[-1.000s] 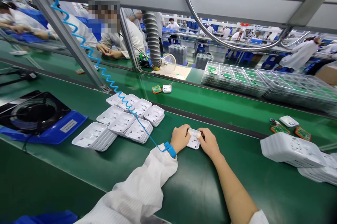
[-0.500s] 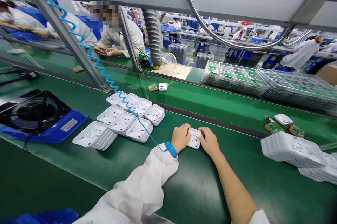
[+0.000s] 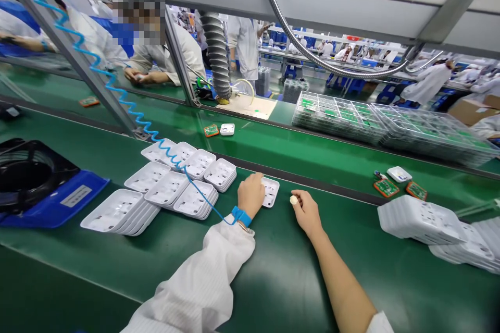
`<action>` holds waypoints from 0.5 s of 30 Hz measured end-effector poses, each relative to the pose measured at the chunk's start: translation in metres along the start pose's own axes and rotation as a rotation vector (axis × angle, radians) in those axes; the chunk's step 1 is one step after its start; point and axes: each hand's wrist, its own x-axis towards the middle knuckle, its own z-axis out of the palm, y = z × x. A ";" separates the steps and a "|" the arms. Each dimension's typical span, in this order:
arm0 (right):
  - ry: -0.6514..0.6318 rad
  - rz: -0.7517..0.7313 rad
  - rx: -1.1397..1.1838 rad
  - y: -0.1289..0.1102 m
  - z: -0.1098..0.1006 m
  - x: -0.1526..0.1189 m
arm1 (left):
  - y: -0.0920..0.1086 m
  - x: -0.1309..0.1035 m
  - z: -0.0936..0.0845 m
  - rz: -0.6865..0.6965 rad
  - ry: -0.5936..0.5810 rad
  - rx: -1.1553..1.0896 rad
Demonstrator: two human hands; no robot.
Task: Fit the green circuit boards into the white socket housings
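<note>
My left hand (image 3: 251, 195), with a blue wrist strap (image 3: 241, 216), grips the left edge of a small white plastic housing (image 3: 270, 192). The shallow piece shows its inside, with small dark openings; the fingertips behind it are partly hidden. To the right, apart from the housing, my right hand (image 3: 308, 213) is held just over the green bench with thumb and forefinger slightly parted. A cream cover that looks like a finger cot (image 3: 294, 200) sits at its thumb tip. Left of my left hand stand several stacks of similar white housings (image 3: 195, 200).
More stacked housings (image 3: 424, 218) stand at the right. Circuit boards in orange frames (image 3: 386, 187) lie beyond them. Clear trays (image 3: 339, 116) line the far side. A black fan (image 3: 31, 174) rests at left, and a coiled blue cord (image 3: 117, 94) runs to my wrist strap.
My left hand has shifted left with the white housing. My right hand has come away from the housing, leaving a gap. The whole view has swung slightly to the right.
</note>
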 end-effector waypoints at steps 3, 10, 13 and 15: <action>-0.020 -0.009 -0.019 0.003 -0.002 0.003 | -0.001 -0.001 -0.003 -0.002 0.125 -0.026; 0.030 0.103 -0.532 0.070 -0.077 0.072 | 0.047 -0.053 0.007 0.537 -0.097 -0.235; 0.006 0.391 -0.871 0.105 -0.131 0.108 | 0.067 -0.067 0.012 0.670 -0.293 -0.236; -0.007 0.647 -0.968 0.124 -0.161 0.122 | 0.072 -0.069 0.013 0.688 -0.361 -0.232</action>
